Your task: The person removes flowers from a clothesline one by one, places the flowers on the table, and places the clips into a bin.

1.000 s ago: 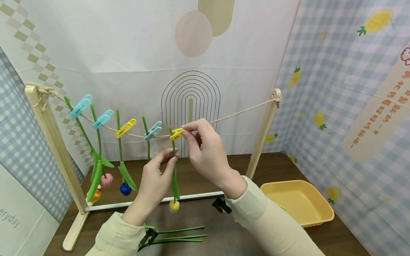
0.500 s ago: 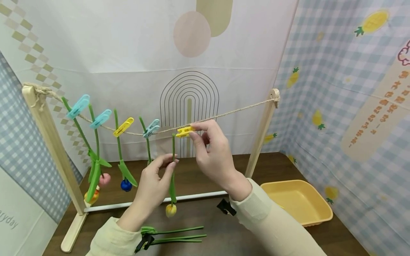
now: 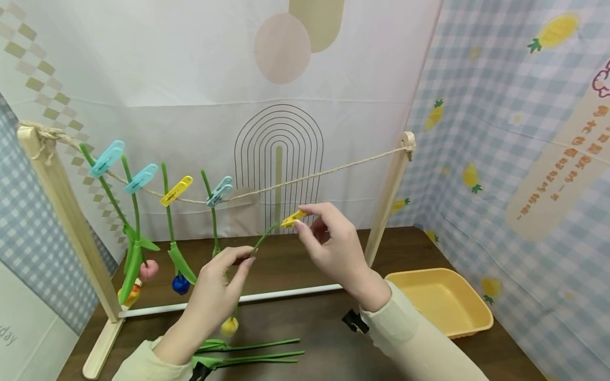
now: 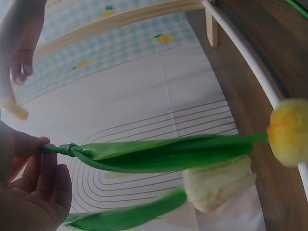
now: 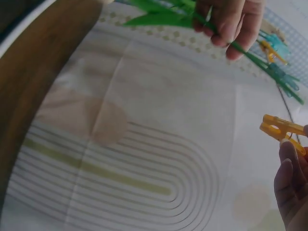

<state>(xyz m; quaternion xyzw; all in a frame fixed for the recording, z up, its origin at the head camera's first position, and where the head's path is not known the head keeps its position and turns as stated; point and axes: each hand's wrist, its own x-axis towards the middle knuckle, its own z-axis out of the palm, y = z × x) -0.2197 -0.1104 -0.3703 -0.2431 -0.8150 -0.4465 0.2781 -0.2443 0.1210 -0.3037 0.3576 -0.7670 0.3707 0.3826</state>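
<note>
My left hand (image 3: 214, 283) pinches the green stem of an artificial yellow tulip (image 4: 291, 132), its head hanging down and the stem's free end tilted up to the right. A long green leaf (image 4: 163, 153) runs along that stem in the left wrist view. My right hand (image 3: 335, 243) pinches a yellow clothespin (image 3: 292, 218) by its handles, below the rope (image 3: 333, 170). In the head view, the stem's tip comes close to the clothespin's nose. Further left, blue clothespins (image 3: 140, 179) and another yellow clothespin (image 3: 176, 191) hold several tulips head down on the rope.
Wooden posts (image 3: 391, 196) carry the rope, with a white bar (image 3: 295, 292) between them low down. Several green stems (image 3: 267, 353) lie on the table in front. A yellow basin (image 3: 440, 272) stands at the right. Printed cloth (image 3: 190, 63) hangs behind.
The yellow clothespin has come off the rope and moved right and down with my right hand. My left hand has lowered the yellow tulip away from the rope, tilting its stem.
</note>
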